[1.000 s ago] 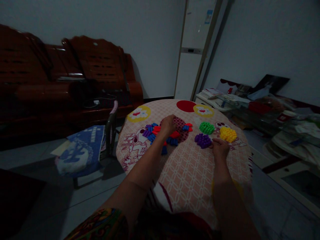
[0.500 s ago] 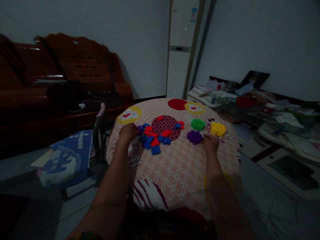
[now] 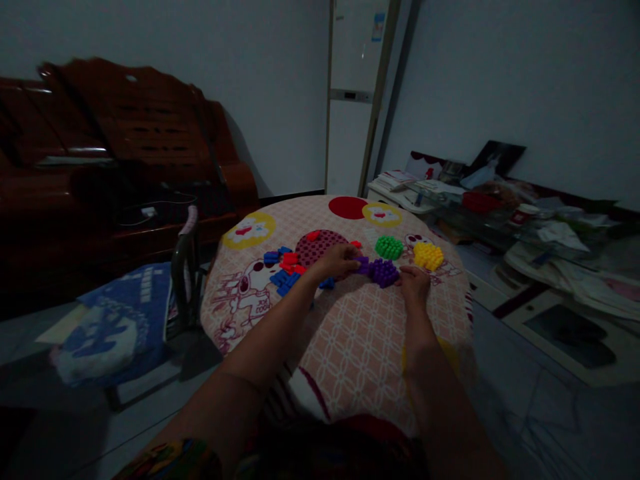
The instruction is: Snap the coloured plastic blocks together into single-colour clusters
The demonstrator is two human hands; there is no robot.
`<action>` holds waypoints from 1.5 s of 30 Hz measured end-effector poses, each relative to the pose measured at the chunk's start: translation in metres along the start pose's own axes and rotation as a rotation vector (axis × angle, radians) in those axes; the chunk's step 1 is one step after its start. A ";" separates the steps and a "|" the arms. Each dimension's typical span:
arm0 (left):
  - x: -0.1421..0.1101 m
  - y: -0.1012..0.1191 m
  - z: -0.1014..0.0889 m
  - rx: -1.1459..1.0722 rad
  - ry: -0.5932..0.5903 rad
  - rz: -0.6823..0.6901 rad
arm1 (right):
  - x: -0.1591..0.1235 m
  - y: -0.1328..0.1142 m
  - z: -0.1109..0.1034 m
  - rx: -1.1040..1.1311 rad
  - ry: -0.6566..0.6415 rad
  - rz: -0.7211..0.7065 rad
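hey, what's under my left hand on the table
A dotted dark-red circle on the tablecloth runs behind your left hand, partly hidden; blue pieces peek out on its near side. Anything directly beneath is covered, so I can't tell.

No text, label or number can be read.

The table point(image 3: 360, 340) stands at the frame's centre; loose blocks point(image 3: 286, 283) lie mostly on its left, three block clusters point(image 3: 389, 248) on its right; a bench point(image 3: 150, 123) stands upper left, a chair point(image 3: 184, 270) lower left.
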State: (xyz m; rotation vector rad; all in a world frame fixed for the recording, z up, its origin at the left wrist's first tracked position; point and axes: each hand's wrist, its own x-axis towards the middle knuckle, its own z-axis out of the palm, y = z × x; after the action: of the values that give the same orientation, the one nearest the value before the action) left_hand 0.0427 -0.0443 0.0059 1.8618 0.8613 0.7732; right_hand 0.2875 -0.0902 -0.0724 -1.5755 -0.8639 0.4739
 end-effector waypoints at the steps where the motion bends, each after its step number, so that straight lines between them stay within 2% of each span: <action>1: 0.002 -0.001 0.004 -0.038 -0.028 -0.017 | 0.001 0.002 0.000 -0.004 0.001 -0.002; 5: 0.004 -0.006 0.016 -0.046 -0.070 -0.022 | 0.005 0.007 0.000 -0.024 -0.001 -0.022; 11: -0.001 -0.016 0.033 0.413 0.030 0.166 | 0.002 0.002 0.000 -0.006 -0.003 -0.005; 15: -0.003 -0.014 0.047 0.570 0.031 0.242 | 0.002 0.002 -0.001 -0.036 0.000 -0.020; 20: -0.004 -0.018 0.061 0.554 0.109 0.253 | 0.003 0.005 -0.001 -0.012 -0.010 -0.039; 24: -0.010 -0.023 0.066 0.488 0.193 0.112 | 0.002 0.002 0.000 0.022 -0.004 -0.010; 28: -0.014 -0.025 0.072 0.349 0.216 0.001 | 0.001 0.000 0.000 0.024 -0.003 -0.010; 38: -0.002 -0.032 0.081 0.384 0.264 0.059 | -0.001 -0.001 0.000 0.000 0.000 -0.009; 45: -0.009 -0.027 0.083 0.369 0.276 0.055 | 0.000 0.002 0.000 0.012 -0.001 0.003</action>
State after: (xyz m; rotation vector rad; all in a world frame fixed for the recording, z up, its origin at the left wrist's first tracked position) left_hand 0.0967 -0.0820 -0.0516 2.1374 1.1965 0.9722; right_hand 0.2882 -0.0898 -0.0740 -1.5664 -0.8580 0.4815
